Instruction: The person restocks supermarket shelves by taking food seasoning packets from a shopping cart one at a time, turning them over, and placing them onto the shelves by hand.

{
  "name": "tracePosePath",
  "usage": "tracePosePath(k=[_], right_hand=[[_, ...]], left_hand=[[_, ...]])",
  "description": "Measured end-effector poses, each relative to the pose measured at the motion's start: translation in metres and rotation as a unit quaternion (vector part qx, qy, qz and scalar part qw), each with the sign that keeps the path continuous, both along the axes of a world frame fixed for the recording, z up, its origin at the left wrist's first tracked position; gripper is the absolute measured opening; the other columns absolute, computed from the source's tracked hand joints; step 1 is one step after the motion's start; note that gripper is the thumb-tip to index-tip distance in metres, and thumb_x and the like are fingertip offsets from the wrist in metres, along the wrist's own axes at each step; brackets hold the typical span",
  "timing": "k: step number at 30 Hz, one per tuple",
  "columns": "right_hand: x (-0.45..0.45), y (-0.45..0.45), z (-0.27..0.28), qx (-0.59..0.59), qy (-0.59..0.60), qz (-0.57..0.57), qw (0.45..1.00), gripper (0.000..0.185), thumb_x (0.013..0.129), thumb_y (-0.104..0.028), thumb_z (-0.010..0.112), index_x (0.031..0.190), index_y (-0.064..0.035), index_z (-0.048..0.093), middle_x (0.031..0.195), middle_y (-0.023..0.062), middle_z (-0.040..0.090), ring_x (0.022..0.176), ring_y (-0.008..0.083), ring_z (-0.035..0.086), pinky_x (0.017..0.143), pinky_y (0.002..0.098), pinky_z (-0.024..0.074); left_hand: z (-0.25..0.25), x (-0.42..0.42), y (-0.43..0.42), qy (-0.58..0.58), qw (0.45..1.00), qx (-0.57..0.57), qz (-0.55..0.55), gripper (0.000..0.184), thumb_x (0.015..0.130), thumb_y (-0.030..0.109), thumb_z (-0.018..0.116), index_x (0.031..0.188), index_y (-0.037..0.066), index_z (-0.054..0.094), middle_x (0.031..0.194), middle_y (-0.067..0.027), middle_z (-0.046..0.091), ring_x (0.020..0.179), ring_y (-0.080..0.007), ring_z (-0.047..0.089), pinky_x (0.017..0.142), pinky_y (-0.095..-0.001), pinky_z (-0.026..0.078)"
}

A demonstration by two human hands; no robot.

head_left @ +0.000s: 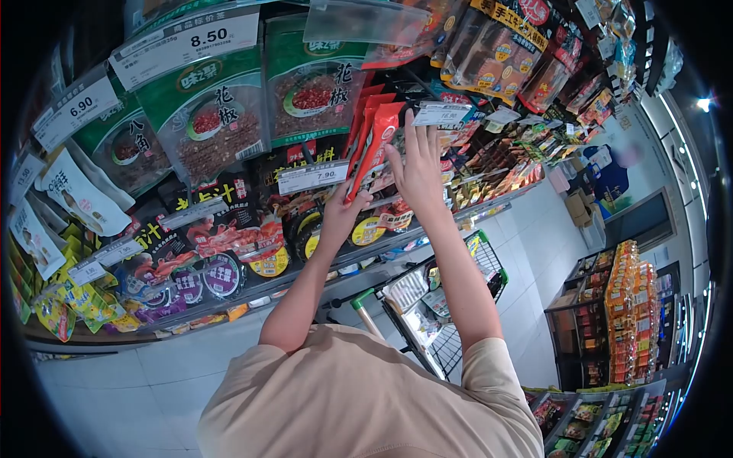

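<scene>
Red glossy plastic packet [376, 149] beside a white "7.90" price tag [311, 178]: my left grip [347, 210] pinches its lower end; my right hand [420, 169] points upward alongside, thumb and fingers apart.

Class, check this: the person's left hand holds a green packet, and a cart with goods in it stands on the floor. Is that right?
Not quite: the packet in the left hand is red, not green, as the head view shows. The cart with goods in it does stand on the floor.
</scene>
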State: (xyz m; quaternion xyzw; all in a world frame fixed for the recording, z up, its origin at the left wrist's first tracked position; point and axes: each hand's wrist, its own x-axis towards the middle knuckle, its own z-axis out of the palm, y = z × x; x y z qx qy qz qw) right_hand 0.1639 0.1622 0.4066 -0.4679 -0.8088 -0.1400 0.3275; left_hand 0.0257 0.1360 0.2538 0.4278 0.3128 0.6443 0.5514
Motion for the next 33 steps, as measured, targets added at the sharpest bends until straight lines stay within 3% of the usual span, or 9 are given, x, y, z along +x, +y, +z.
tracePosePath(k=[8,14,18,21,23,24,27,32,33], right_hand=[[-0.003,0.001,0.003,0.001,0.013,0.009,1.0,0.069,0.1,-0.03,0.057,0.154,0.0,0.026,0.153,0.028,0.034,0.143,0.052,0.025,0.117,0.0557,0.0218],[0.02,-0.018,-0.01,0.035,0.01,0.003,0.999,0.062,0.097,-0.025,0.06,0.148,0.0019,0.037,0.153,0.0243,0.037,0.141,0.0491,0.033,0.116,0.0561,0.0257],[0.062,-0.046,-0.051,0.005,0.124,-0.013,0.992,0.053,0.097,-0.012,0.06,0.145,0.0017,0.043,0.153,0.0239,0.04,0.144,0.0408,0.035,0.116,0.0473,0.0302],[0.107,-0.081,-0.115,-0.063,0.201,-0.107,0.972,0.045,0.099,-0.01,0.056,0.142,0.001,0.046,0.152,0.0218,0.042,0.143,0.0374,0.038,0.114,0.0429,0.0335],[0.146,-0.118,-0.174,-0.143,0.229,-0.193,0.943,0.044,0.1,-0.011,0.056,0.142,0.0004,0.047,0.15,0.021,0.046,0.14,0.036,0.043,0.111,0.04,0.037],[0.162,-0.142,-0.2,-0.236,0.281,-0.253,0.895,0.044,0.099,-0.013,0.057,0.14,-0.0005,0.048,0.14,0.0239,0.054,0.128,0.0397,0.053,0.104,0.0416,0.0437],[0.229,-0.236,-0.32,-0.36,0.182,-0.407,0.82,0.035,0.093,-0.021,0.061,0.123,-0.0026,0.062,0.107,0.0254,0.068,0.103,0.0452,0.064,0.089,0.0504,0.0502],[0.224,-0.352,-0.358,-0.437,0.256,-0.517,0.69,0.033,0.091,-0.027,0.058,0.109,-0.0024,0.07,0.099,0.027,0.069,0.1,0.0442,0.066,0.089,0.0507,0.0514],[0.22,-0.36,-0.363,-0.452,0.265,-0.515,0.678,0.035,0.091,-0.029,0.056,0.106,-0.0018,0.071,0.098,0.0281,0.069,0.099,0.0443,0.066,0.089,0.0508,0.0516]], left_hand=[[-0.005,-0.007,-0.02,-0.004,0.999,-0.033,0.019,0.043,0.102,0.014,0.058,0.14,-0.003,0.05,0.117,-0.0125,0.065,0.1,-0.0198,0.069,0.087,-0.0309,0.057],[-0.016,-0.019,-0.06,0.01,0.997,-0.06,0.057,0.046,0.104,0.015,0.055,0.144,-0.005,0.045,0.123,-0.0151,0.063,0.099,-0.0183,0.068,0.085,-0.0288,0.057],[-0.028,-0.022,-0.096,0.037,0.994,-0.085,0.056,0.045,0.104,0.014,0.053,0.143,-0.006,0.045,0.122,-0.0164,0.064,0.098,-0.0178,0.068,0.087,-0.0297,0.056],[-0.05,-0.021,-0.11,0.071,0.995,-0.065,-0.033,0.039,0.106,0.017,0.051,0.139,-0.003,0.051,0.118,-0.0151,0.067,0.098,-0.0162,0.068,0.087,-0.0289,0.055],[-0.059,-0.019,-0.113,0.088,0.99,-0.085,-0.073,0.038,0.106,0.017,0.051,0.138,-0.003,0.052,0.117,-0.0146,0.068,0.098,-0.0161,0.068,0.087,-0.0286,0.055],[-0.064,-0.017,-0.113,0.103,0.983,-0.102,-0.109,0.037,0.106,0.017,0.051,0.137,-0.003,0.053,0.117,-0.014,0.068,0.098,-0.016,0.068,0.088,-0.0283,0.055],[-0.094,-0.012,-0.11,0.153,0.969,-0.123,-0.153,0.035,0.104,0.019,0.054,0.132,-0.003,0.058,0.114,-0.012,0.071,0.098,-0.015,0.068,0.089,-0.0276,0.054],[-0.121,0.006,-0.109,0.308,0.92,-0.095,-0.223,0.039,0.101,0.026,0.06,0.128,-0.002,0.062,0.11,-0.0156,0.073,0.098,-0.0201,0.071,0.088,-0.0301,0.054],[-0.124,0.014,-0.108,0.327,0.907,-0.113,-0.241,0.04,0.099,0.029,0.061,0.125,-0.001,0.063,0.113,-0.0186,0.071,0.105,-0.0286,0.07,0.092,-0.035,0.052]])
